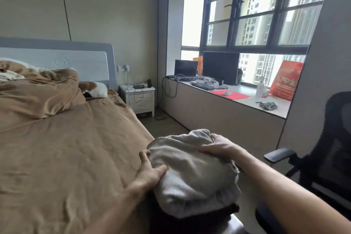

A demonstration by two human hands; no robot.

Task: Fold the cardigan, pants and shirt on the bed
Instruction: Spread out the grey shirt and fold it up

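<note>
Grey ribbed knit, judged to be the cardigan (191, 173), sits bunched on a dark garment (190, 216) between the hands. The left hand (150, 169) clasps its left edge with thumb on top and fingers curled, and the right hand (218, 146) lies spread over its far-right side with fingertips hooked over the edge. The bundle shows no flat folds, and the bed (66, 157) left of the hands shows no folded garment, so folding is judged not yet begun; the shirt cannot be identified.

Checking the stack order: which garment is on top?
The light grey knit garment, gripped by left hand and right hand; the dark garment lies beneath it.
</note>
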